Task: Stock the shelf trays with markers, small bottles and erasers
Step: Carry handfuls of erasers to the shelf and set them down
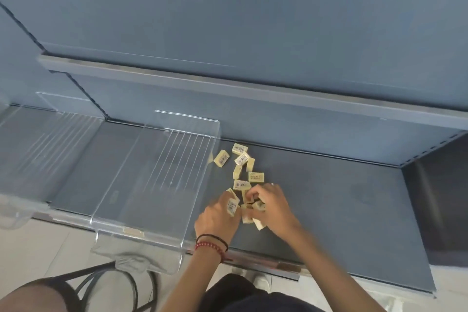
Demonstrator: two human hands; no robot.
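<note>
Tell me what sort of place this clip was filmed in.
Probably a shop, at a retail display unit: a blue metal shelf, clear plastic trays set on it, and loose barcoded erasers that the left hand and right hand gather.

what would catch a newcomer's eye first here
The scatter of small yellow erasers lying loose on the dark shelf, just right of centre, stands out first. Both hands work at its near end, the left hand and right hand gripping several erasers. To their left sits an empty clear tray, overhanging the shelf's front edge.
</note>
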